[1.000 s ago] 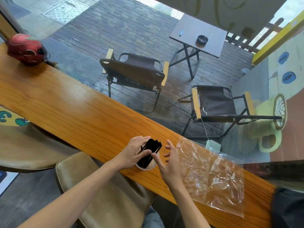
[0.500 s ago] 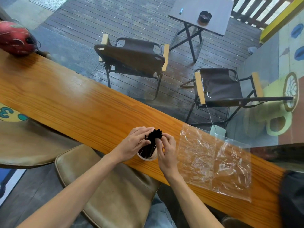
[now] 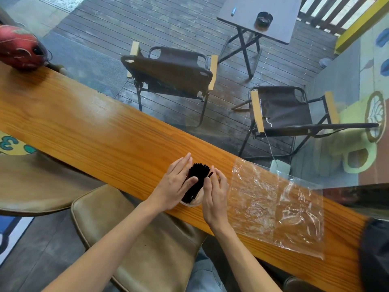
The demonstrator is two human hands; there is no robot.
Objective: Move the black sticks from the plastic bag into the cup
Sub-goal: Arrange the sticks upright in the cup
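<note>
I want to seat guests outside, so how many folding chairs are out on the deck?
2. One folding chair stands beyond the glass near the middle; the other chair is to its right, below the small table. Others may lie outside the frame.

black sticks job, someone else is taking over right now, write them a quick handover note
Left hand: fingers straight, pressed flat against the left side of the black sticks.
Right hand: fingers touch the bundle's right side; one stick juts out by its fingertips. Whether it pinches that stick cannot be told.
Sticks: bunched, standing in the cup on the wooden counter.
Plastic bag: lies flat on the counter to the right, looks empty.
Done: the sticks appear to be moved into the cup.
Left: tuck in the stray stick, let go.
</note>
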